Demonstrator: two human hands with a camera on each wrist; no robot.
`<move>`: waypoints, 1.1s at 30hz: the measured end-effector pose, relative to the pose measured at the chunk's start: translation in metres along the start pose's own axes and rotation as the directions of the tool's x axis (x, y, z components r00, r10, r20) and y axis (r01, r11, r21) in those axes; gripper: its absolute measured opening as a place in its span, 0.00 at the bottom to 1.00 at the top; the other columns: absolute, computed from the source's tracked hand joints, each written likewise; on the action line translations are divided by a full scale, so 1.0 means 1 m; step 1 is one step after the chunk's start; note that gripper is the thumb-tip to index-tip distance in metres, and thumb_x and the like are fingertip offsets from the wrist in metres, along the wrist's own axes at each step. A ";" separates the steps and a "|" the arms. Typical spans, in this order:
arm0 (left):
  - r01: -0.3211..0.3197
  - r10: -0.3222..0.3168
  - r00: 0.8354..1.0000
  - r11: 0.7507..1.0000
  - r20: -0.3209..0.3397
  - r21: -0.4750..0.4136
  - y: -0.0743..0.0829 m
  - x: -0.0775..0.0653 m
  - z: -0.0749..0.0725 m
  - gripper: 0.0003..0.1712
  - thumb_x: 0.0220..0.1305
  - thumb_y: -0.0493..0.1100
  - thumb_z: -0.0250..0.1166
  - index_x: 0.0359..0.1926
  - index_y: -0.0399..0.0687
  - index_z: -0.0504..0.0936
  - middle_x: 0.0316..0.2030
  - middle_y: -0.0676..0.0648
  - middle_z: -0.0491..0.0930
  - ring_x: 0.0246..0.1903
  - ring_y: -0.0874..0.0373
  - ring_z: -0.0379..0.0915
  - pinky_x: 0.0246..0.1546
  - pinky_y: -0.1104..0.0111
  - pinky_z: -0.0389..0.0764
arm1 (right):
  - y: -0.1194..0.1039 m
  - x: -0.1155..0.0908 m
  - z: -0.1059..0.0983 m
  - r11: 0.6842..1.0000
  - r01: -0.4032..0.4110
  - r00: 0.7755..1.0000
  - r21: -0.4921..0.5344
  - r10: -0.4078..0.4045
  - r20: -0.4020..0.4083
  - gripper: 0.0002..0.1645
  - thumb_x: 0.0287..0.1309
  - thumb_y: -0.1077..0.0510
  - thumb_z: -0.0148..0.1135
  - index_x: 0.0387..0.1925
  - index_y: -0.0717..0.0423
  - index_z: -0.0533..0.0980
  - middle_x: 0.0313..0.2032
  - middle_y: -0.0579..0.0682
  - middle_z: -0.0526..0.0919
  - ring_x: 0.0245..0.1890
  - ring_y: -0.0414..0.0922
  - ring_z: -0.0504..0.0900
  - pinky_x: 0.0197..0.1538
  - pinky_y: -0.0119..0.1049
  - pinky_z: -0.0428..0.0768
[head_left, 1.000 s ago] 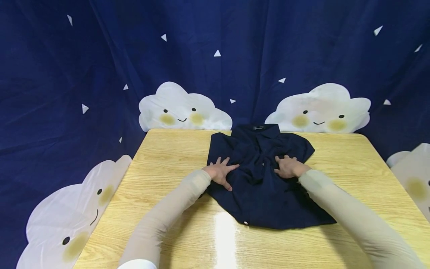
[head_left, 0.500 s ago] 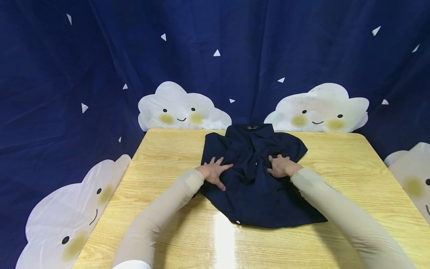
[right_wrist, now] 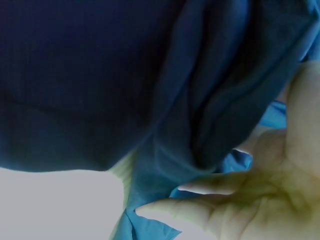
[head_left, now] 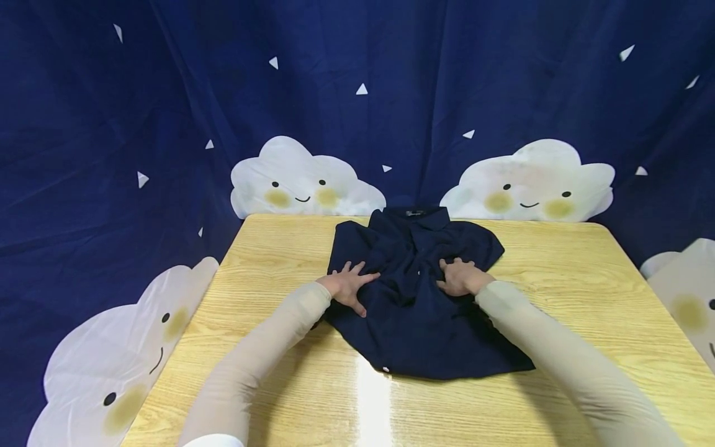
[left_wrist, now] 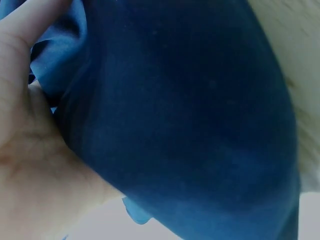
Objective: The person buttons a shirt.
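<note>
A navy short-sleeved shirt (head_left: 424,335) lies on the table in the head view, collar at the far edge and hem toward me, with creases down its middle. My left hand (head_left: 347,288) rests on its left side, fingers spread wide. On the right side of the chest my right hand (head_left: 462,277) presses down with fingers spread. In the left wrist view, dark cloth (left_wrist: 190,115) fills most of the picture beside the palm. Loose folds (right_wrist: 200,100) hang near the fingers in the right wrist view.
The light wood table (head_left: 581,285) extends around the shirt on both sides. A navy curtain (head_left: 357,37) with white clouds (head_left: 307,164) stands behind the table's far edge and along its sides.
Both hands and the shirt under them have slid to the left across the table together. The fingers keep their spread.
</note>
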State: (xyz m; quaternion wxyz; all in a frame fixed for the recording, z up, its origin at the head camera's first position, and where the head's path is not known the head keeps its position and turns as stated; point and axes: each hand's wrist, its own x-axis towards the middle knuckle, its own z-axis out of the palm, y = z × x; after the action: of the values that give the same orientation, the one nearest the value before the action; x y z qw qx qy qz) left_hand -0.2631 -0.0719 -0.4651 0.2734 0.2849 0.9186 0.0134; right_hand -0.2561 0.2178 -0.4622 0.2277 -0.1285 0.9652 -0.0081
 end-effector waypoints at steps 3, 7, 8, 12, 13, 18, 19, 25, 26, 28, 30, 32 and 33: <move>-0.002 0.002 1.000 1.000 0.004 0.005 -0.004 -0.002 -0.001 0.59 0.48 0.64 0.70 0.74 0.70 0.43 0.73 0.46 0.34 0.71 0.40 0.29 0.63 0.43 0.47 | -0.004 0.001 0.000 1.000 -0.004 1.000 -0.001 0.004 0.005 0.40 0.68 0.46 0.48 0.68 0.69 0.53 0.63 0.76 0.57 0.61 0.74 0.55 0.59 0.64 0.59; -0.009 0.009 1.000 1.000 0.010 0.000 -0.008 -0.004 -0.001 0.59 0.48 0.64 0.71 0.74 0.70 0.43 0.74 0.46 0.33 0.71 0.40 0.29 0.64 0.43 0.46 | -0.008 0.003 -0.001 1.000 -0.005 1.000 -0.008 0.005 0.017 0.40 0.68 0.46 0.48 0.69 0.69 0.52 0.63 0.76 0.56 0.63 0.73 0.55 0.59 0.64 0.59; -0.011 0.011 1.000 1.000 0.011 -0.005 -0.009 -0.005 -0.001 0.59 0.48 0.63 0.71 0.74 0.70 0.44 0.74 0.46 0.33 0.71 0.40 0.29 0.64 0.43 0.46 | -0.010 0.003 -0.001 1.000 -0.004 1.000 -0.014 0.004 0.019 0.39 0.68 0.46 0.47 0.69 0.69 0.52 0.63 0.76 0.56 0.63 0.72 0.54 0.59 0.64 0.59; -0.011 0.011 1.000 1.000 0.010 -0.018 -0.014 -0.006 -0.001 0.58 0.48 0.63 0.71 0.74 0.70 0.44 0.74 0.46 0.34 0.71 0.40 0.28 0.63 0.42 0.45 | -0.014 0.005 -0.002 1.000 -0.015 1.000 -0.021 0.015 0.026 0.40 0.68 0.46 0.48 0.69 0.68 0.52 0.63 0.76 0.56 0.63 0.71 0.55 0.59 0.64 0.59; -0.011 0.011 1.000 1.000 0.014 -0.017 -0.015 -0.006 -0.001 0.58 0.49 0.63 0.71 0.74 0.70 0.44 0.74 0.46 0.33 0.71 0.40 0.28 0.63 0.42 0.45 | -0.015 0.005 -0.002 1.000 -0.018 0.999 -0.019 0.018 0.027 0.40 0.68 0.46 0.48 0.69 0.68 0.52 0.63 0.76 0.56 0.63 0.71 0.55 0.59 0.63 0.59; -0.015 0.018 0.999 0.998 0.048 -0.066 -0.019 -0.009 -0.009 0.52 0.54 0.56 0.70 0.73 0.68 0.48 0.73 0.45 0.35 0.71 0.41 0.30 0.63 0.44 0.48 | -0.013 0.003 -0.005 1.000 -0.002 0.999 0.010 0.001 0.034 0.40 0.68 0.45 0.49 0.69 0.67 0.52 0.64 0.74 0.56 0.64 0.69 0.55 0.60 0.60 0.60; -0.023 0.027 0.999 0.995 0.046 -0.098 -0.019 -0.009 -0.012 0.48 0.56 0.52 0.68 0.73 0.66 0.51 0.73 0.45 0.37 0.71 0.42 0.32 0.63 0.45 0.50 | -0.012 0.003 -0.006 1.000 0.011 0.999 0.023 -0.012 0.034 0.40 0.68 0.45 0.49 0.69 0.67 0.53 0.65 0.73 0.56 0.65 0.68 0.54 0.61 0.59 0.60; -0.081 0.037 0.991 0.934 -0.130 -0.349 -0.025 -0.008 -0.024 0.22 0.61 0.35 0.56 0.56 0.53 0.69 0.59 0.43 0.62 0.56 0.49 0.60 0.52 0.59 0.64 | 0.003 0.000 -0.016 0.985 0.108 0.994 0.132 -0.106 -0.016 0.37 0.68 0.46 0.50 0.66 0.69 0.59 0.64 0.71 0.61 0.65 0.66 0.55 0.63 0.57 0.58; -0.083 0.022 0.986 0.925 -0.166 -0.372 -0.026 -0.007 -0.025 0.18 0.62 0.36 0.55 0.53 0.51 0.69 0.54 0.43 0.65 0.50 0.49 0.62 0.48 0.60 0.65 | 0.006 0.000 -0.017 0.983 0.119 0.993 0.142 -0.115 -0.037 0.36 0.68 0.46 0.50 0.65 0.70 0.61 0.63 0.71 0.62 0.64 0.67 0.57 0.62 0.57 0.59; -0.078 -0.018 0.973 0.913 -0.231 -0.399 -0.026 -0.004 -0.024 0.11 0.65 0.38 0.54 0.48 0.48 0.67 0.45 0.44 0.67 0.42 0.50 0.64 0.41 0.62 0.65 | 0.012 0.001 -0.017 0.981 0.117 0.991 0.158 -0.105 -0.080 0.35 0.67 0.47 0.51 0.63 0.71 0.63 0.60 0.72 0.65 0.62 0.68 0.60 0.60 0.58 0.62; -0.059 -0.073 0.957 0.899 -0.280 -0.435 -0.025 0.000 -0.024 0.08 0.67 0.41 0.53 0.45 0.46 0.65 0.38 0.44 0.67 0.34 0.50 0.65 0.35 0.63 0.65 | 0.017 0.003 -0.016 0.981 0.099 0.989 0.169 -0.078 -0.126 0.36 0.65 0.46 0.53 0.62 0.72 0.64 0.59 0.72 0.65 0.61 0.69 0.60 0.59 0.60 0.62; -0.032 -0.140 0.933 0.884 -0.331 -0.466 -0.023 0.004 -0.024 0.10 0.67 0.43 0.53 0.45 0.44 0.64 0.35 0.43 0.68 0.31 0.49 0.66 0.33 0.62 0.66 | 0.022 0.005 -0.015 0.981 0.071 0.986 0.180 -0.041 -0.164 0.36 0.64 0.46 0.54 0.62 0.71 0.64 0.59 0.73 0.64 0.60 0.71 0.59 0.57 0.62 0.62; -0.010 -0.175 0.920 0.886 -0.352 -0.464 -0.022 0.007 -0.024 0.12 0.67 0.45 0.53 0.47 0.44 0.64 0.37 0.42 0.69 0.33 0.48 0.67 0.35 0.61 0.68 | 0.024 0.006 -0.014 0.981 0.054 0.983 0.185 -0.020 -0.180 0.36 0.64 0.47 0.55 0.62 0.71 0.63 0.59 0.74 0.62 0.59 0.72 0.58 0.56 0.63 0.62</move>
State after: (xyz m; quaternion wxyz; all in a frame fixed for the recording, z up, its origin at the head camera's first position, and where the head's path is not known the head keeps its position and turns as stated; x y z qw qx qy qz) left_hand -0.2915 -0.0840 -0.4524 0.1477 0.1643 0.9364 0.2725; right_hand -0.2737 0.2391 -0.4545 0.1517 -0.1230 0.9739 -0.1153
